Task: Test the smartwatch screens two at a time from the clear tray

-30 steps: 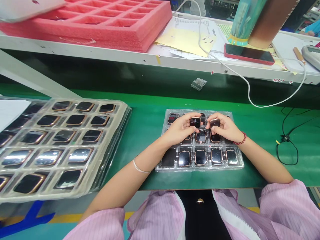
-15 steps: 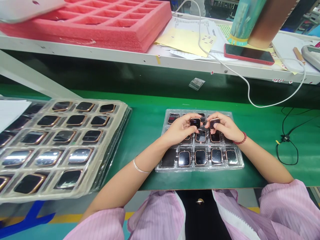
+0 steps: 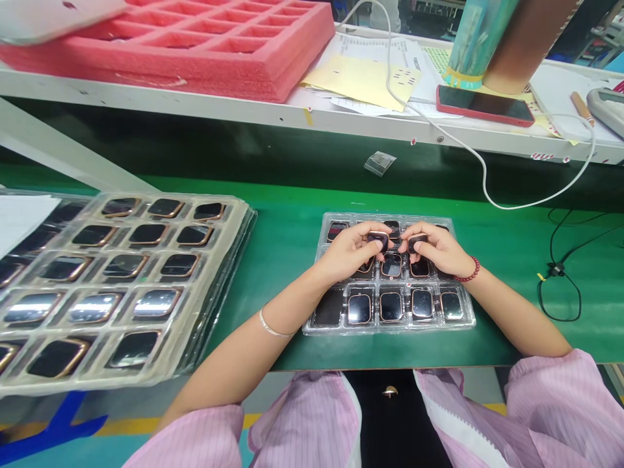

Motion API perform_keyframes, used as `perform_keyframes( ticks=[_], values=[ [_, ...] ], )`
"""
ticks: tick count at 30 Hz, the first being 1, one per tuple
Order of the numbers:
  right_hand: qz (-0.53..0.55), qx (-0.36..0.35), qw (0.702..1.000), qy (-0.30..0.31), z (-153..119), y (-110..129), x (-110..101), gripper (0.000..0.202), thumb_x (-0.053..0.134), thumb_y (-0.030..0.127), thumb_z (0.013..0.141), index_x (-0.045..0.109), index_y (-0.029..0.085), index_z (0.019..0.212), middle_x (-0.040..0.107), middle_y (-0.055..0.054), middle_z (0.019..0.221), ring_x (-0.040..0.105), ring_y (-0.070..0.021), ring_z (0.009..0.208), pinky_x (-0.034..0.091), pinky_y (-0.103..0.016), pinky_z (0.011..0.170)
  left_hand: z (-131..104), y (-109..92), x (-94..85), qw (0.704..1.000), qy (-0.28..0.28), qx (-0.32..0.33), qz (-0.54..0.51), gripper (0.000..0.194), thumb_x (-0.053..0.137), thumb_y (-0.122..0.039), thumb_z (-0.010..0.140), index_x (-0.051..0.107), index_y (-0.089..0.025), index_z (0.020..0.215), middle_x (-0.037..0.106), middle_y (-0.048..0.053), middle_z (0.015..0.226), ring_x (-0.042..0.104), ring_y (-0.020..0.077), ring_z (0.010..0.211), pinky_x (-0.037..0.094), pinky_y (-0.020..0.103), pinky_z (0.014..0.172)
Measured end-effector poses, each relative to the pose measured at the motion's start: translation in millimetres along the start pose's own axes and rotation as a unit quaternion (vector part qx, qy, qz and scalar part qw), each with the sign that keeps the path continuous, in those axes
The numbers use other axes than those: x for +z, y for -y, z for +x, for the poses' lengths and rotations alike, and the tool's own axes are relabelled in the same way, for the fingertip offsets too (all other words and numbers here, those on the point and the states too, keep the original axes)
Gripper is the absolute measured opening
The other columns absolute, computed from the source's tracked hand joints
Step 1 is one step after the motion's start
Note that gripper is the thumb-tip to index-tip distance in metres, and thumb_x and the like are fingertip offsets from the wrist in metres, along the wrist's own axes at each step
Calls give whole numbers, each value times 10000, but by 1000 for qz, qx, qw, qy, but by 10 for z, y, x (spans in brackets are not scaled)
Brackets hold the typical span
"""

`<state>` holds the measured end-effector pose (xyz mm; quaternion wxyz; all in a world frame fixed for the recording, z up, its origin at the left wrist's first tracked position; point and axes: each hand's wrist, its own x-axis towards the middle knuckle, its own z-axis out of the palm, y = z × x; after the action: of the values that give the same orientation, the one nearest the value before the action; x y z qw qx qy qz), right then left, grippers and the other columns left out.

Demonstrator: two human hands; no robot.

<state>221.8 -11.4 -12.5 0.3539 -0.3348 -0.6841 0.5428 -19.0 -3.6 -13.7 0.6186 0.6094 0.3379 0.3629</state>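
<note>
A smartwatch (image 3: 378,239) with a dark screen and gold-coloured rim is pinched in my left hand (image 3: 347,250), the thumb lying over its face. My right hand (image 3: 439,248) grips a second, similar watch body (image 3: 416,243), its thumb also across the screen. Both are held close together above a clear plastic tray (image 3: 341,330) on the green mat. In the tray's near row sit several strapless watch bodies (image 3: 390,307), and the front left pocket (image 3: 327,308) has no watch in it. My hands partly hide the middle and far rows.
Stacked trays of watches (image 3: 134,266) stand on the left. Above the bench, a shelf (image 3: 234,110) carries pink foam (image 3: 292,65), papers, a phone (image 3: 485,105) and bottles. A white cable (image 3: 482,169) droops from it; a black cable (image 3: 556,268) lies at right.
My left thumb has moved further over its watch, and that watch has tilted and risen slightly. The right hand's watch has barely shifted. Both hands stay over the tray.
</note>
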Motion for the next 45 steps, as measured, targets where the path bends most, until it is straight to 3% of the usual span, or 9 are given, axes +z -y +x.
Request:
perform_keyframes(
  ticks=[5, 14, 21, 24, 27, 32, 35, 41, 45],
  values=[
    [-18, -13, 1000, -3, 3, 10, 9, 235, 666, 247, 898, 583, 173, 1105, 696, -53, 931, 652, -117, 680, 604, -277, 663, 4, 19, 4, 1000, 8, 6, -6, 438, 651, -200, 828, 597, -173, 1262, 704, 120, 1180, 725, 186, 833, 512, 239, 599],
    [-35, -30, 999, -3, -2, 18, 24, 252, 636, 152, 838, 574, 177, 1081, 678, -43, 880, 657, -152, 749, 566, -269, 631, -8, 3, 20, 1000, -3, -14, -19, 483, 625, -127, 782, 585, -170, 1262, 709, 103, 1100, 717, 185, 810, 489, 239, 576],
    [-11, -21, 1000, 1, -3, -3, 6, 321, 625, 117, 802, 568, 168, 1114, 686, -53, 935, 642, -138, 748, 562, -278, 675, 36, 39, -3, 998, -17, -28, -60, 515, 616, -43, 658, 537, -191, 1145, 683, 39, 1030, 675, 135, 808, 522, 249, 706],
    [-8, -17, 1000, 3, -2, 6, -1, 310, 633, 134, 810, 565, 169, 1111, 687, -52, 944, 631, -130, 716, 565, -286, 680, 42, -20, 13, 994, -22, -29, -101, 552, 634, -28, 615, 518, -202, 1126, 655, -3, 928, 611, 91, 700, 480, 202, 616],
    [-11, -11, 1000, -1, -6, 17, -5, 305, 650, 154, 826, 569, 179, 1119, 696, -56, 956, 645, -143, 725, 575, -297, 684, -136, -292, 119, 982, 82, -49, -165, 536, 622, -10, 600, 527, -212, 1087, 630, -25, 827, 554, 71, 611, 437, 176, 541],
    [7, -2, 1000, -5, -27, -15, -22, 294, 690, 276, 895, 593, 188, 1159, 718, -76, 1003, 661, -147, 728, 588, -290, 673, -713, -935, 433, 901, 328, -105, -263, 404, 577, -55, 669, 581, -220, 1038, 609, 13, 840, 589, 111, 662, 480, 198, 548],
    [56, 23, 998, -10, -24, -56, -54, 416, 627, 449, 966, 588, 186, 1286, 720, -116, 1114, 687, -160, 759, 599, -286, 651, -912, -1114, 534, 885, 360, -112, -274, 340, 573, -112, 689, 633, -211, 1009, 585, 24, 834, 565, 107, 633, 485, 200, 533],
    [225, 79, 971, -33, -9, 75, -65, 498, 689, 497, 918, 635, 189, 1306, 694, -106, 1085, 692, -184, 806, 643, -289, 626, -1016, -1120, 498, 893, 351, -102, -265, 279, 606, -170, 721, 652, -198, 994, 607, 44, 841, 590, 115, 626, 475, 198, 513],
    [322, 96, 942, 8, -173, 532, 225, 385, 750, 431, 897, 667, 199, 1194, 651, -85, 1098, 714, -196, 865, 651, -273, 620, -833, -1011, 267, 942, 225, -57, -244, 358, 644, -81, 715, 598, -218, 1043, 631, 18, 813, 618, 111, 624, 496, 196, 541]
  ],
)
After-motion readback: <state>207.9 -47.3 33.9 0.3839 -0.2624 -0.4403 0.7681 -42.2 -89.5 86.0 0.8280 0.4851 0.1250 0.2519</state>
